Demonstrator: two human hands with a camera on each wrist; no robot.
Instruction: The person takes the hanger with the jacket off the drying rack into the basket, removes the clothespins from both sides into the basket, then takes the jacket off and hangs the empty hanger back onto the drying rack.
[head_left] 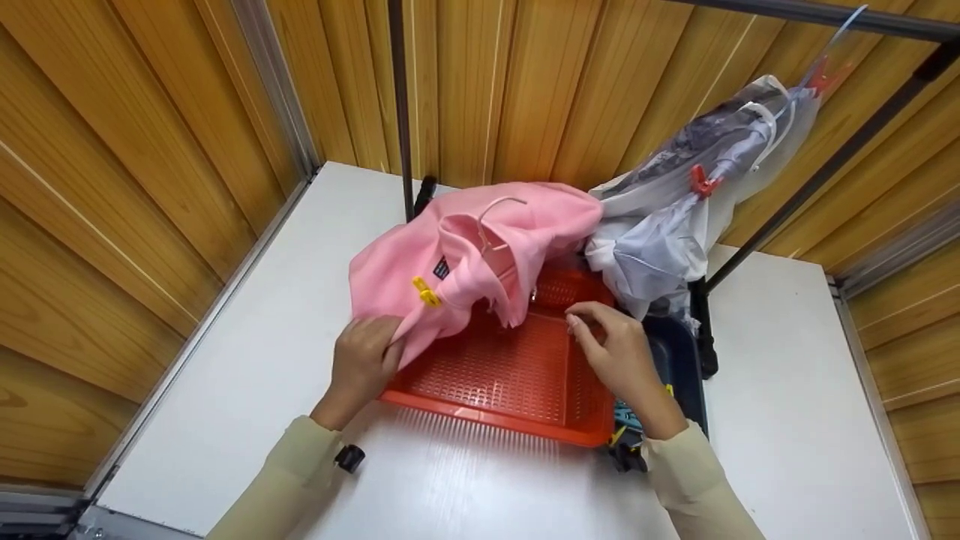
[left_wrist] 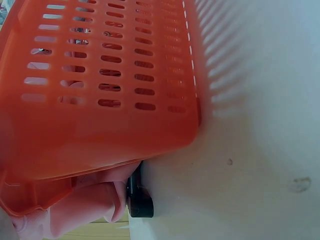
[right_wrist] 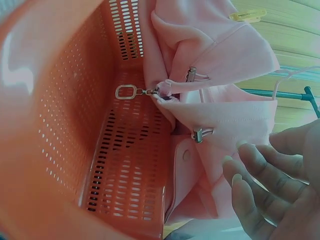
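Note:
A pink jacket (head_left: 480, 196) with a zipper and metal cord stoppers (right_wrist: 198, 135) lies over the back and left of a red plastic basket (head_left: 495, 420). My left hand (head_left: 366, 364) grips the jacket's edge at the basket's left side; the left wrist view does not show this hold. Beside that grip, a yellow clothespin (head_left: 426, 291) is clipped to the pink cloth. From the collar rises the hook of a hanger (head_left: 481, 225). My right hand (head_left: 616, 349) hovers over the basket's right side, fingers loosely bent, holding nothing. In the right wrist view a zipper pull (right_wrist: 126, 92) dangles inside the basket.
A dark rack rail (head_left: 795, 10) runs across the upper right. White and grey clothing (head_left: 660, 232) with red clothespins (head_left: 703, 181) hangs from it. Right of the basket is a dark blue tray (head_left: 679, 356) with several clothespins (head_left: 627, 416). Wood-patterned walls surround the white table (head_left: 225, 360).

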